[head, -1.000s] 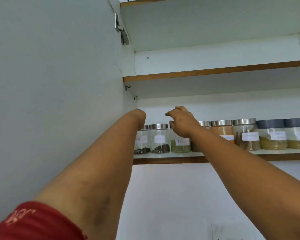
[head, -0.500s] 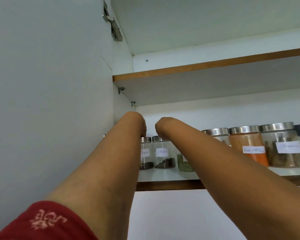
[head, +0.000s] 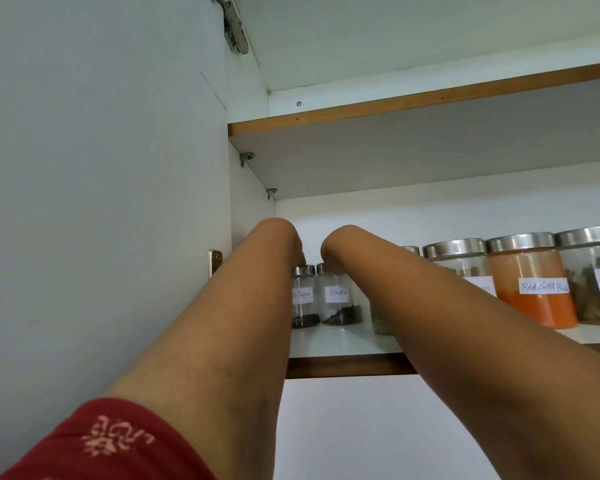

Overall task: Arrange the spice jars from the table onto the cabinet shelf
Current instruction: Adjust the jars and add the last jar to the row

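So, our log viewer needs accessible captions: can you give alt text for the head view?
Two bare forearms reach up into an open white cabinet, hands hidden behind the wrists at the pepper jar and the cloves jar. More steel-lidded jars line the shelf, including red chilli powder.

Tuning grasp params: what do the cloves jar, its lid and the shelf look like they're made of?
Cloves jar: clear, likely glass or hard plastic; the contents show through the wall. Its lid: brushed metal by its silver sheen, mostly hidden behind the right arm. Shelf: white laminated board with a brown wood-look front edge band.
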### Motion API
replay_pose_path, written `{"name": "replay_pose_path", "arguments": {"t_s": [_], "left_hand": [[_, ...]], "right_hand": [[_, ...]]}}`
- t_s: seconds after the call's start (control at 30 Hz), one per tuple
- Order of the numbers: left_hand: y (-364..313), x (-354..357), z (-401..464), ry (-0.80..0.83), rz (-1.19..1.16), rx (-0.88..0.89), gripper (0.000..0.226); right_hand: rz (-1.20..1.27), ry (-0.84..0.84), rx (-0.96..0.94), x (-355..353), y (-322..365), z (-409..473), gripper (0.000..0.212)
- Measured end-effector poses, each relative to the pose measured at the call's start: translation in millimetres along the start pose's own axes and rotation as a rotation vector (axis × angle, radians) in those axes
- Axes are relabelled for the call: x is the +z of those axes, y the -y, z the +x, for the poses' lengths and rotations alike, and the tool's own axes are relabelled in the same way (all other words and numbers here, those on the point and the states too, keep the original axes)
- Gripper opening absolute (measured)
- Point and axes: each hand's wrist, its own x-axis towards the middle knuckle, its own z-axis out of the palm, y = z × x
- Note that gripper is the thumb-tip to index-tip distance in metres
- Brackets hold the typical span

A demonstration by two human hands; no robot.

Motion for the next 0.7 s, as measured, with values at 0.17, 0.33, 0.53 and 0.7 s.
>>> {"name": "replay_pose_path", "arguments": {"t_s": [0.17, 0.33, 0.53, 0.7], "left_hand": [[-2.4, 15.2, -2.3, -0.092, -0.065, -0.017, 0.07], [-6.3, 22.0, -22.7, -0.248, -0.223, -0.039, 0.071], [-24.9, 12.2, -71.6, -0.533, -0.489, 0.052, 0.053], [-68.0, -18.9, -120.7, -0.775, -0.779, 0.336, 0.031]], "right_hand": [[0.054, -0.01, 0.008, 8.5, 3.7, -4.8, 0.021], [0.235, -0.44, 0.012, -6.1, -26.9, -31.1, 0.049], [0.347, -0.364, 0.1, -25.1, -121.4, -73.1, 0.039], [0.35, -0.238, 0.096, -5.8, -179.8, -120.4, 0.034]]}}
